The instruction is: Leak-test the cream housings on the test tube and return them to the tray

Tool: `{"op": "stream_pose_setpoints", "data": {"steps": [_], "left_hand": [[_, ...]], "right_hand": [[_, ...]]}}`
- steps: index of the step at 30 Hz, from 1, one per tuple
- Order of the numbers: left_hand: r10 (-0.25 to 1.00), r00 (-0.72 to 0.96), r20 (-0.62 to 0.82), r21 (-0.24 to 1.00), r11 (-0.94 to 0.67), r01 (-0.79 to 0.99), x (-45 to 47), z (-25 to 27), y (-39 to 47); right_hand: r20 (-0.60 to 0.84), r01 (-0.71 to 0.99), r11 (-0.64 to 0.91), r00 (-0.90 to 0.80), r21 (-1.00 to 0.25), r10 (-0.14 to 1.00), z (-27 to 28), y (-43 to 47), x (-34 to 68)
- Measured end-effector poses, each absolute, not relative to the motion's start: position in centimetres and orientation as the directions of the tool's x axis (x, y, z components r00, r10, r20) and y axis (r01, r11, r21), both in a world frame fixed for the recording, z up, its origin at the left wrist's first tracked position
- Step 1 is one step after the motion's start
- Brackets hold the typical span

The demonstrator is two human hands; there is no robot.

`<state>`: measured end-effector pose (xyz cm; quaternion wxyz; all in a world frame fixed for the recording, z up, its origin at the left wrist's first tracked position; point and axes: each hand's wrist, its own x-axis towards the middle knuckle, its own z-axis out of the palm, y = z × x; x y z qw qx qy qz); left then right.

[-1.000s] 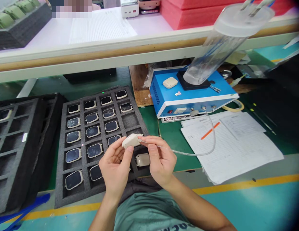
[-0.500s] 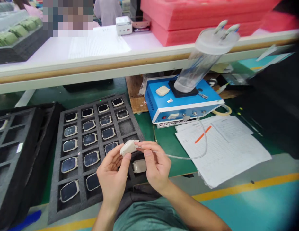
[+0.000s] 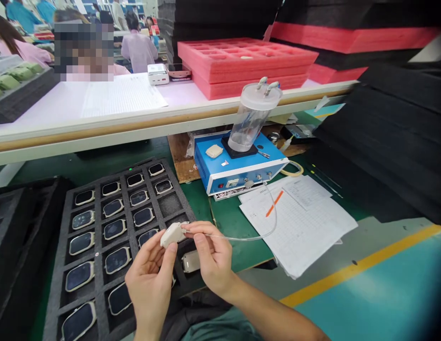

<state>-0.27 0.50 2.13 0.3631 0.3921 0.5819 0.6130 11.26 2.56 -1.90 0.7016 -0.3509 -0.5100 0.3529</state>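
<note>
My left hand [image 3: 152,270] is closed around a beige smartwatch case [image 3: 172,234], thumb along its near edge, above a dark foam tray [image 3: 99,265]. My right hand [image 3: 213,255] pinches the end of a thin clear tube [image 3: 241,238] against the right side of the case. From there the tube loops back to the front of a blue box-shaped machine [image 3: 241,166]. In the tray's pockets lie several smartwatch cases with dark screens [image 3: 113,229]. Below my right hand another case [image 3: 191,261] rests with its side turned up.
On the machine stand a clear cylinder [image 3: 250,118] and a beige case [image 3: 214,151]. Printed sheets [image 3: 301,227] lie to the right. A shelf edge [image 3: 135,125] crosses behind, bearing red foam trays [image 3: 241,61]. Black foam stacks rise at the right; people sit beyond.
The camera view has tilted up and swung right, so the scene sits lower and further left. Both hands keep the same hold on the watch case and tube.
</note>
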Motion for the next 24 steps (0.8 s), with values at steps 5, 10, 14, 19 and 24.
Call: {"op": "stream_pose_setpoints", "data": {"steps": [5,10,14,19,24], "left_hand": [[0.899,-0.433,0.068,0.998,-0.063,0.026,-0.39,2.0,0.57],[0.905,-0.42,0.067,0.998,-0.064,0.019,-0.49,2.01,0.57],[0.91,-0.412,0.051,0.999,-0.049,0.016,-0.53,2.08,0.51],[0.913,-0.406,0.046,0.999,-0.039,0.026,-0.54,1.89,0.48],[0.913,-0.407,0.036,0.999,-0.029,0.023,-0.48,1.81,0.41]], "right_hand": [[0.472,-0.13,0.508,0.235,-0.851,0.85,-1.82,2.64,11.24],[0.465,-0.142,0.504,0.236,-0.852,0.853,-1.87,2.7,11.2],[0.46,-0.149,0.499,0.233,-0.854,0.857,-1.88,2.67,11.2],[0.446,-0.143,0.484,0.229,-0.864,0.865,-2.02,2.54,11.17],[0.439,-0.169,0.479,0.228,-0.861,0.869,-2.26,2.42,11.08]]}}
